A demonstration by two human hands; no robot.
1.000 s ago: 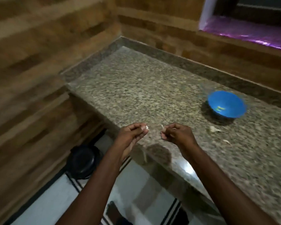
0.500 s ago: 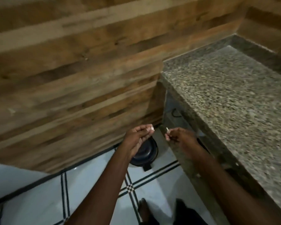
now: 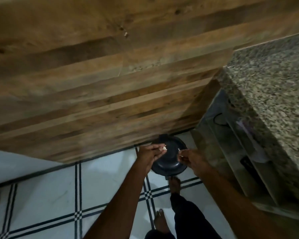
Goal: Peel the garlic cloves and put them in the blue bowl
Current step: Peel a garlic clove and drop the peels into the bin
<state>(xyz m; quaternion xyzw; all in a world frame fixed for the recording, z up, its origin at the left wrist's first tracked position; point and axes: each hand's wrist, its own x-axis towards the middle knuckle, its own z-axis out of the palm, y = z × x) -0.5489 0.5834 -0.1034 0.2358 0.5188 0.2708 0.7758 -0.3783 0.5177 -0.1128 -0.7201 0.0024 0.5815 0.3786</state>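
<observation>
My left hand (image 3: 149, 153) pinches a small pale garlic clove (image 3: 164, 148) at its fingertips. My right hand (image 3: 190, 157) pinches a thin whitish scrap of garlic skin (image 3: 179, 149) a short way to the right of it. Both hands hover over a round black bin with a closed lid (image 3: 169, 157) standing on the floor by the wall. The blue bowl is out of view.
The granite counter (image 3: 273, 87) runs along the right, with an open shelf (image 3: 240, 144) under its edge. A wood-panelled wall (image 3: 110, 75) fills the top and left. White floor tiles with dark lines (image 3: 79, 195) lie below. My bare feet (image 3: 174, 184) stand just before the bin.
The view has swung left and down from the counter to the floor. My hands, still pinching clove and skin, have moved off the counter edge to above the black bin.
</observation>
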